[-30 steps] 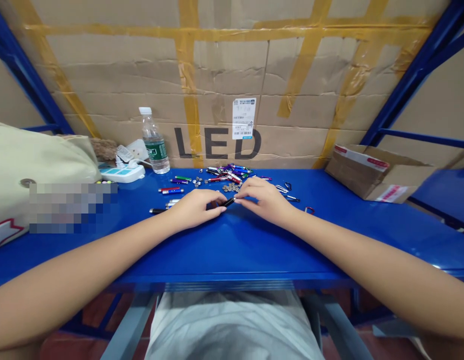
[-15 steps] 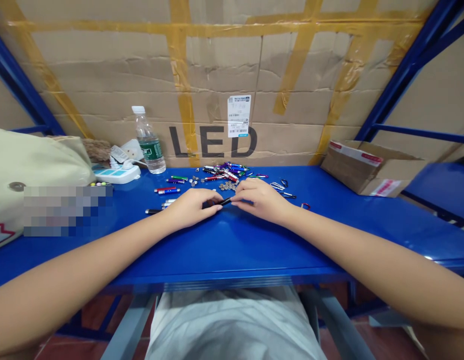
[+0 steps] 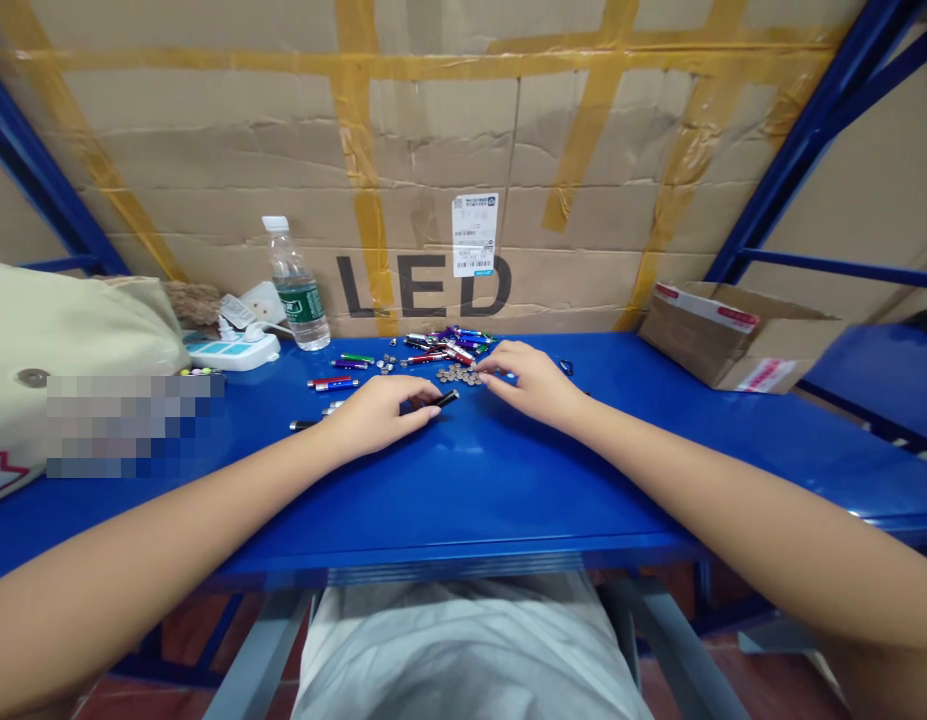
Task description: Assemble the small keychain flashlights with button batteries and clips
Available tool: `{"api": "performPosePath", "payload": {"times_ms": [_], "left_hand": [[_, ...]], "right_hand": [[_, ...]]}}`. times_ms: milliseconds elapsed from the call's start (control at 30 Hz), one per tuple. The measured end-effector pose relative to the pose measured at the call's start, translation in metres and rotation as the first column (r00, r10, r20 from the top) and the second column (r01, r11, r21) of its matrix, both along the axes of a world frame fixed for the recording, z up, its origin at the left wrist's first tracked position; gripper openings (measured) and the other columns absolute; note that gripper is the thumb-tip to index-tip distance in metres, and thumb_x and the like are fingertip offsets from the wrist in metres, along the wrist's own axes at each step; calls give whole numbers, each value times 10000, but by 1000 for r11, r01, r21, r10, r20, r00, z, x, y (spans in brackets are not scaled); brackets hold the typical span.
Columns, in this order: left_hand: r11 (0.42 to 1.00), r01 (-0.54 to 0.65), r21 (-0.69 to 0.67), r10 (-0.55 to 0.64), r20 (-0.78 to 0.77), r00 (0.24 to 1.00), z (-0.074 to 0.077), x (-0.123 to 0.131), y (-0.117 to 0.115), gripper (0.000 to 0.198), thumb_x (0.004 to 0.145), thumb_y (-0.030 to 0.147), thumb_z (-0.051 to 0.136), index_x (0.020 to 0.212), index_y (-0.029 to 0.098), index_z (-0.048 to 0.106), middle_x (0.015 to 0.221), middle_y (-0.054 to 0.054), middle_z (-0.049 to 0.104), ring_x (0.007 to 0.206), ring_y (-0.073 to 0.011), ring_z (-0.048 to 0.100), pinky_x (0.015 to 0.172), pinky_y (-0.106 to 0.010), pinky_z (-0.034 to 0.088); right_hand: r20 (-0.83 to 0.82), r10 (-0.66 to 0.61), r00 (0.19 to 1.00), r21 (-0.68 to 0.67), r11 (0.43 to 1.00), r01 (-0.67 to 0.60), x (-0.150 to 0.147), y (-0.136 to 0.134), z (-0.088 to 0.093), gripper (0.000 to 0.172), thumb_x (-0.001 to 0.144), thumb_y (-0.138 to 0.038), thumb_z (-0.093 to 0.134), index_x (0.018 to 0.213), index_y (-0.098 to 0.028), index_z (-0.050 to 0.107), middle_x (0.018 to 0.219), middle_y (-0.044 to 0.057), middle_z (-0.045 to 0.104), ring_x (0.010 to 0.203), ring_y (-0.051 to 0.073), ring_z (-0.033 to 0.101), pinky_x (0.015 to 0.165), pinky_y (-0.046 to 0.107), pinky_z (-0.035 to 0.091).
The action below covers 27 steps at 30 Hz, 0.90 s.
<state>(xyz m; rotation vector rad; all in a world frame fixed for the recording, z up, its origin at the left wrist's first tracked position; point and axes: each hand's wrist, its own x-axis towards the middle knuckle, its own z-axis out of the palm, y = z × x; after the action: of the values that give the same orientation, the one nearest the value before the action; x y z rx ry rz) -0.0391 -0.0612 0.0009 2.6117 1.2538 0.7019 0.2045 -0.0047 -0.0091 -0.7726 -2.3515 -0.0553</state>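
Observation:
My left hand (image 3: 392,412) is closed around a small black tube (image 3: 448,398), like a mini flashlight body, whose end sticks out past the thumb toward the right. My right hand (image 3: 529,385) reaches to the right edge of a pile of small round metal discs, like button cells (image 3: 455,373). Its thumb and index finger are a little apart, and I cannot make out anything between them. Just behind the discs lies a heap of colourful metal mini flashlights (image 3: 455,345). More small tubes lie left of my left hand, among them a blue one (image 3: 337,385) and a black one (image 3: 304,426).
A water bottle (image 3: 302,295) stands at the back left beside a white power strip (image 3: 238,352). A pale bag (image 3: 80,320) occupies the left side. An open cardboard box (image 3: 733,335) sits at the right. A large taped carton (image 3: 433,150) walls off the blue table's (image 3: 478,500) back.
My right hand has let go of the black tube's end and moved up and right to the discs. My left hand keeps the tube, its free end now showing.

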Motion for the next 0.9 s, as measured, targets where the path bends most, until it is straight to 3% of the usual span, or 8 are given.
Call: {"api": "performPosePath", "payload": {"times_ms": [67,200,433,600,700,900], "left_hand": [[1000,-13,-5,13,-12,1000,1,-1,0,270,865,374,520,1030,206,653,990,-23,714,885,-182,654,790,-276,503],[1000,-11,-2,11,-37,999,2,-1,0,282,867,379,511,1040,208,655,1003,-28,713,884,-188,652,783,-281,503],[1000,-8,-2,7,-56,998,2,-2,0,283,871,380,506,1038,210,658,1020,-31,712,897,-193,649,780,-287,499],[1000,0,-15,-1,-65,998,2,-3,1,282,871,378,511,1045,215,660,1037,-31,707,906,-196,646,776,-287,493],[999,3,-34,-5,-56,998,2,-3,1,278,869,373,516,1045,210,657,1023,-31,710,900,-193,648,778,-284,491],[998,41,-56,-40,14,999,1,-1,0,220,865,326,529,1000,210,657,954,-2,716,840,-163,656,738,-246,490]], "right_hand": [[112,-71,991,-6,997,72,5,10,-5,252,864,-268,559,1065,-182,683,1085,120,641,1013,248,569,895,434,443],[235,-71,970,-22,997,78,9,19,-13,298,886,-310,531,1129,-209,671,1210,124,591,1091,265,540,938,465,423],[246,-37,969,31,999,30,6,16,-9,134,829,-212,605,879,-218,729,1084,81,652,1027,251,569,891,441,446],[244,-25,969,38,999,16,5,16,-7,122,843,-190,591,844,-185,712,966,80,675,929,227,585,855,412,448],[169,-10,986,38,999,4,1,8,-4,118,856,-198,580,855,-173,696,928,79,672,901,220,583,829,395,452],[-106,215,971,30,977,-213,-16,-19,3,108,877,-209,565,863,-184,669,852,54,658,841,168,597,782,319,471]]}}
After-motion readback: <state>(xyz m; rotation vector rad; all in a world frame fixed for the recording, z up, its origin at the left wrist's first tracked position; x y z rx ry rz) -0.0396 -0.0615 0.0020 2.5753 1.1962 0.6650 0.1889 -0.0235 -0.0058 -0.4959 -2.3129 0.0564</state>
